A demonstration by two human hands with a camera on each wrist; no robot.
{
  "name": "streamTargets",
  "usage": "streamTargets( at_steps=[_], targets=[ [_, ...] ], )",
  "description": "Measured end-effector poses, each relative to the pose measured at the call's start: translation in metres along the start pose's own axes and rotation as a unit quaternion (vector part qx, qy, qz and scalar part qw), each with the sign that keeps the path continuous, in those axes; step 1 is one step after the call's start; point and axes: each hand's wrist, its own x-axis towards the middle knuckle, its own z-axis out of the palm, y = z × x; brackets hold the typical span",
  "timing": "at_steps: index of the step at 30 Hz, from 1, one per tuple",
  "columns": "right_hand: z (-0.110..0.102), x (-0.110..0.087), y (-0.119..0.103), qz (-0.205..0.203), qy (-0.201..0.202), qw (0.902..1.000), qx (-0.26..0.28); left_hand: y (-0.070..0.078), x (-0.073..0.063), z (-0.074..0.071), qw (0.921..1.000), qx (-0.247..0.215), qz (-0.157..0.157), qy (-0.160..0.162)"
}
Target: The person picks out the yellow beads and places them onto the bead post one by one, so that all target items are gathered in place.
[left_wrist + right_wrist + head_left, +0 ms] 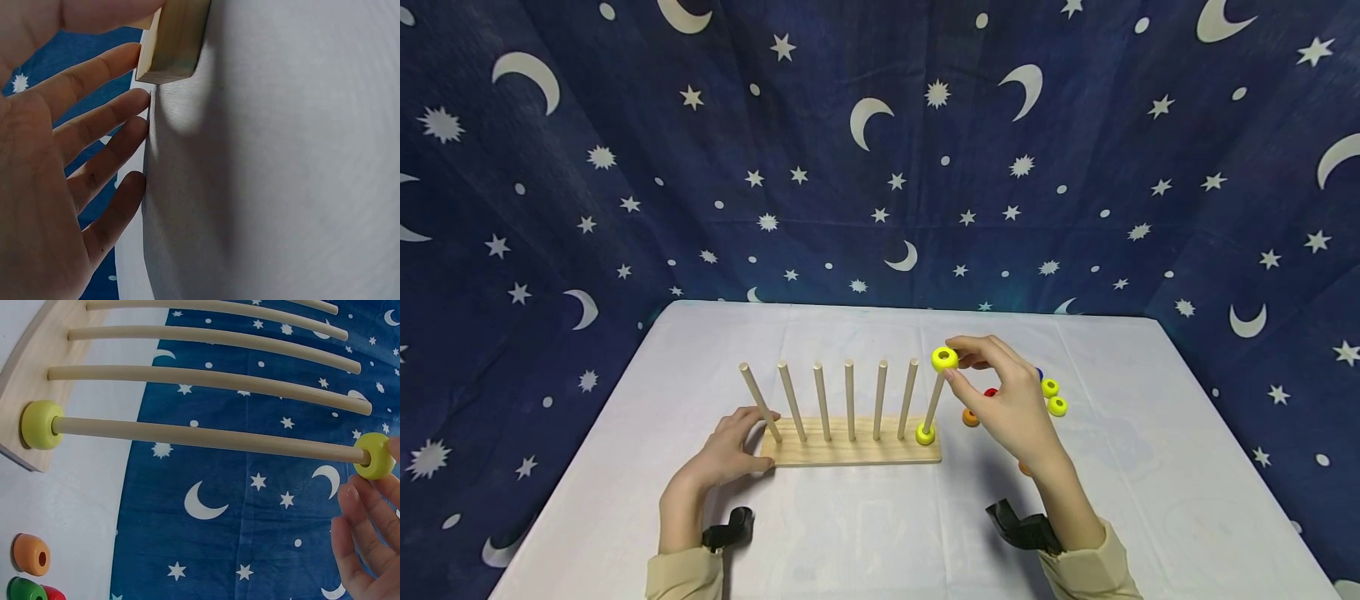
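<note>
A wooden peg board (857, 452) with a row of several upright pegs stands on the table. My left hand (727, 450) holds its left end, the thumb at the front edge and fingers at the back. In the left wrist view the board's end (178, 47) lies by the thumb and index finger. My right hand (1011, 408) pinches a yellow bead (944, 359) at the top of the rightmost peg (206, 439). The peg's tip sits in the bead's hole. Another yellow bead (41, 425) rests at the foot of that same peg.
Right of the board lie loose beads: two yellow ones (1057, 406), an orange bead (31, 554), a green bead (26, 589) and a red bead (54, 593). The right hand partly hides a blue one (1041, 374). A starry cloth (820, 167) hangs behind the white table (865, 533).
</note>
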Motion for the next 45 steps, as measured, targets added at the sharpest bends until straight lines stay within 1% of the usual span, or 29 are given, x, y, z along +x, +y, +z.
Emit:
streamTargets(
  at_steps=[3, 10, 14, 19, 22, 30, 37, 45],
  targets=[
    [0.000, -0.001, 0.001, 0.004, -0.001, 1.0000, 0.001, 0.000, 0.000, 0.000, 1.0000, 0.002, 0.001, 0.000],
    [0.001, -0.004, 0.001, 0.035, -0.001, 0.9994, -0.007, -0.001, 0.001, 0.001, 1.0000, 0.003, -0.002, -0.001],
    [0.000, -0.004, 0.002, 0.036, -0.002, 0.9993, -0.007, 0.000, 0.000, 0.000, 1.0000, 0.003, 0.002, 0.001],
    [-0.002, -0.005, 0.002, 0.029, -0.014, 0.9994, -0.012, -0.001, 0.000, 0.000, 1.0000, 0.004, 0.000, 0.000],
    [-0.003, -0.005, 0.003, 0.025, -0.024, 0.9992, -0.021, -0.001, 0.000, 0.000, 1.0000, 0.006, 0.000, 0.000],
    [-0.006, -0.010, 0.008, 0.042, -0.042, 0.9969, -0.050, -0.002, 0.001, 0.001, 1.0000, 0.006, 0.002, 0.001],
    [-0.008, -0.016, 0.018, 0.044, -0.055, 0.9939, -0.084, -0.002, 0.001, 0.001, 1.0000, 0.006, -0.001, 0.001],
    [-0.010, -0.026, 0.032, 0.046, -0.063, 0.9909, -0.110, -0.002, 0.001, 0.001, 1.0000, 0.004, -0.004, 0.001]
  ],
)
